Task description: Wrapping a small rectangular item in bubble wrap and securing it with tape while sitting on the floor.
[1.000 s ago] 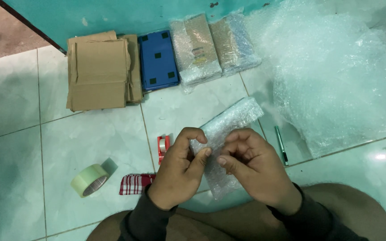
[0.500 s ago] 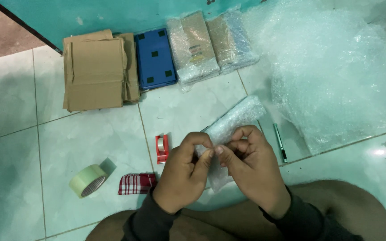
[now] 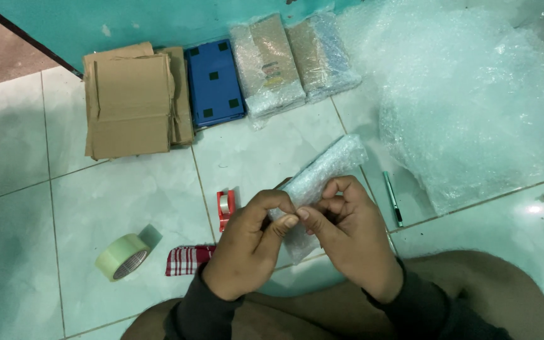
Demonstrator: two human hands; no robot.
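A long parcel wrapped in bubble wrap [image 3: 326,167] is held slantwise above the tiled floor, its far end pointing up and to the right. My left hand [image 3: 250,249] pinches its near part with thumb and forefinger. My right hand [image 3: 347,230] grips the parcel from the right, fingers curled over its edge, fingertips almost meeting those of the left. The lower end of the parcel is hidden behind both hands.
On the floor lie a small red tape dispenser [image 3: 225,208], a roll of pale tape [image 3: 123,255], a red checked cloth [image 3: 186,260] and a pen [image 3: 392,198]. Flattened cardboard [image 3: 135,101], a blue box [image 3: 214,82], two wrapped parcels [image 3: 294,63] and a bubble wrap heap [image 3: 480,94] lie beyond.
Both hands have drawn closer together on the parcel and their fingertips now pinch at its middle. The parcel has stayed at about the same slant.
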